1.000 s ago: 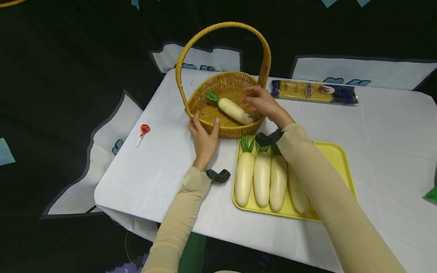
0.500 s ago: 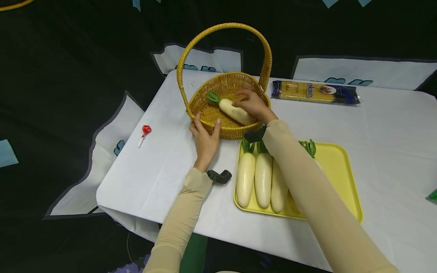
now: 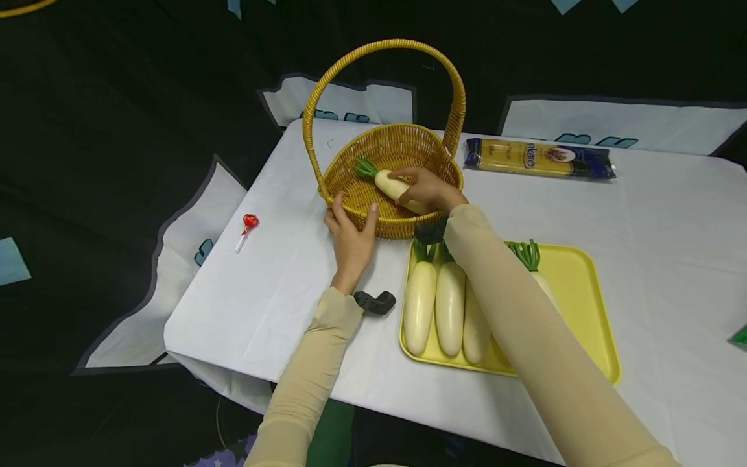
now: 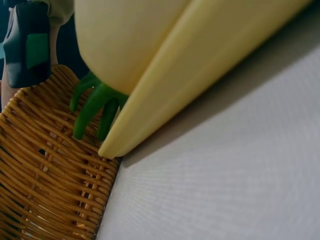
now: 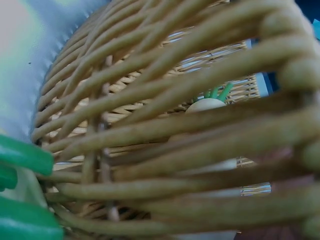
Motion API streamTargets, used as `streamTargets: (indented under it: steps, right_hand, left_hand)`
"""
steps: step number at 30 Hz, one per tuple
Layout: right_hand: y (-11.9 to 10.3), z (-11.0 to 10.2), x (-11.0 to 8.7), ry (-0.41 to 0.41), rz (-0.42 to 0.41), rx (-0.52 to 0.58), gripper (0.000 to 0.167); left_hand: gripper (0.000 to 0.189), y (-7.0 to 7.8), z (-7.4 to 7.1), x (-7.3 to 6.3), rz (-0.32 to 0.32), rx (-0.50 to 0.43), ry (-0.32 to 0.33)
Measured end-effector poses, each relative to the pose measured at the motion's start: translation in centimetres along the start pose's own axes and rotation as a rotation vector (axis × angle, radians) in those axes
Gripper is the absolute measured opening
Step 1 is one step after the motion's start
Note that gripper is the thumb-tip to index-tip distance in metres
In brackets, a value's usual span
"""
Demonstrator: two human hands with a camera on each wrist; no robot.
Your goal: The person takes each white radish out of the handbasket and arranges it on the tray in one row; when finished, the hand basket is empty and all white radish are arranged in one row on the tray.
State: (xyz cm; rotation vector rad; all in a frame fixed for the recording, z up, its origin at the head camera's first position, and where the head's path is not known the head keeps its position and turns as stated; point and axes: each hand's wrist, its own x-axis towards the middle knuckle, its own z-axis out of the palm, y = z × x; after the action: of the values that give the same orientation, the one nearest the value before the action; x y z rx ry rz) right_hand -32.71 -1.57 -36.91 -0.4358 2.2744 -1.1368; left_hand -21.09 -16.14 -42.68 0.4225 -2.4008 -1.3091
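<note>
A yellow-brown wicker basket (image 3: 397, 228) with a tall arched handle stands toward the back of the table. Inside it lies one white daikon radish (image 3: 390, 186), its green stubby top pointing left. My right hand (image 3: 428, 189) reaches over the near right rim and grips that radish, fingers across one side and thumb on the other. On the basket's front left, my left hand (image 3: 353, 243) rests spread, fingertips and thumb at the rim. The right wrist view looks through the basket's weave (image 5: 150, 117), with the radish (image 5: 206, 106) partly hidden behind it.
A yellow tray (image 3: 578, 298) holding several daikon radishes (image 3: 419, 308) lies right in front of the basket, partly under my right forearm. A spaghetti pack (image 3: 539, 159) lies at the back right. To the left is a red lollipop (image 3: 249, 222).
My right hand has come from above the basket's right side leftward and down onto the radish, and its fingers now grip it. The left hand has stayed at the rim.
</note>
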Motion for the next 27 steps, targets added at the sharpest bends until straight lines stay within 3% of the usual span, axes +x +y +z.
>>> streamTargets:
  steps: [10,14,27]
  right_hand:
    - [-0.1,0.0,-0.3,-0.014,0.043,0.015,0.061]
    - [0.0,-0.1,-0.3,-0.014,0.018,0.032,0.06]
    - [-0.1,-1.1,-1.1,0.03,0.002,0.271,0.058]
  left_hand:
    - [0.075,0.0,0.0,0.0,0.0,0.011,0.009]
    - [0.076,0.1,-0.1,0.0,-0.001,0.008,0.003]
    - [0.077,0.1,-0.1,-0.1,-0.01,0.012,-0.009]
